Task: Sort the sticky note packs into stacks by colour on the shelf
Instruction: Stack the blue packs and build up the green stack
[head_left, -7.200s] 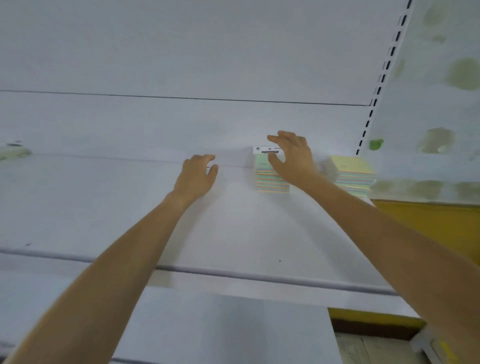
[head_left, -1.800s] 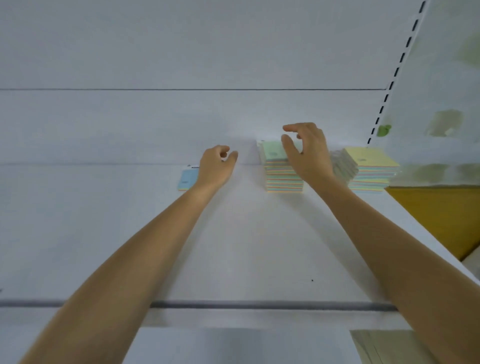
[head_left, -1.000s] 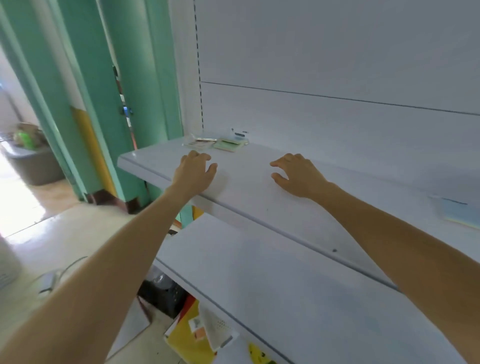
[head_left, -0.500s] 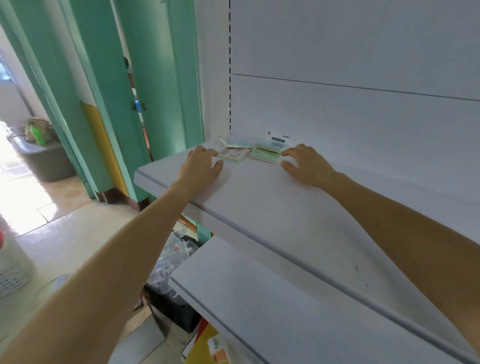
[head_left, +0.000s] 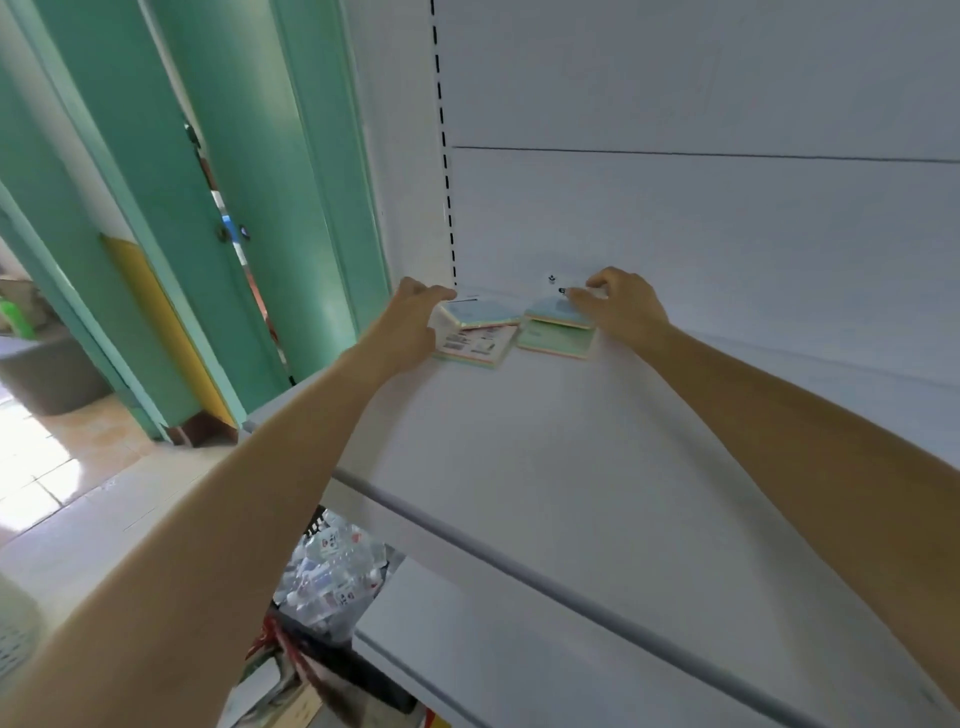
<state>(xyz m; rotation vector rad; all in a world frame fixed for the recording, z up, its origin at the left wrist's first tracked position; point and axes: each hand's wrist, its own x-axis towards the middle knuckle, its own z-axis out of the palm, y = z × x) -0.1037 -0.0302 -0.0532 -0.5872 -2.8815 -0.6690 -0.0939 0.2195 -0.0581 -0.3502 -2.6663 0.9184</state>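
Observation:
Several sticky note packs lie at the back left corner of the white shelf (head_left: 545, 447). My left hand (head_left: 415, 322) grips a blue-topped pack (head_left: 480, 313), lifted at a tilt over a pack lying label side up (head_left: 475, 345). My right hand (head_left: 621, 306) has its fingers closed on another blue-topped pack (head_left: 553, 313), which rests above a green-topped pack (head_left: 558, 338). The colour stacks from earlier are out of view to the right.
The shelf's back panel (head_left: 701, 218) rises right behind the packs, with a slotted upright (head_left: 445, 156) at the left end. A lower shelf (head_left: 545, 665) sticks out below. Green door frames (head_left: 249, 182) and a crate of bottles (head_left: 332, 577) stand at the left.
I have turned from the stacks at the shelf's right end to its left corner. Both hands slid along the shelf and closed on blue-topped packs, and the left pack has tilted up.

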